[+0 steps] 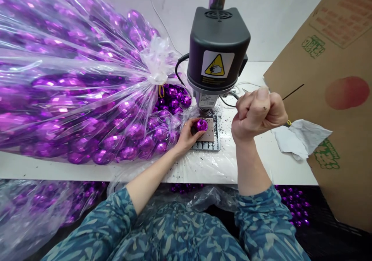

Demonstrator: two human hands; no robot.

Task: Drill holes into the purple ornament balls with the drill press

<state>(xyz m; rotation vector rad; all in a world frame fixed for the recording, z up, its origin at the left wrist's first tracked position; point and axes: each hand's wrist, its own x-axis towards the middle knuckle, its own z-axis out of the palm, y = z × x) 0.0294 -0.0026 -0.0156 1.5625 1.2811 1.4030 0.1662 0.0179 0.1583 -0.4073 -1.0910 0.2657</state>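
Observation:
My left hand [187,137] pinches a shiny purple faceted ball [202,125] between thumb and fingers. A dark hole or spot shows on the ball's upper side. The ball is at a brown square board [207,137] on the slotted metal base [217,146] of a drill press [219,44], just below its head. My right hand [258,114] is raised to the right of the press, closed in a fist. What is inside that fist is hidden. Behind it a thin dark rod [293,91] sticks out to the right.
A big tied clear bag [87,98] of purple balls fills the left of the white table [229,170]. Loose purple balls [174,98] lie beside the press. Dark shavings surround the base. At right are crumpled white paper [302,137] and a large cardboard box [343,79].

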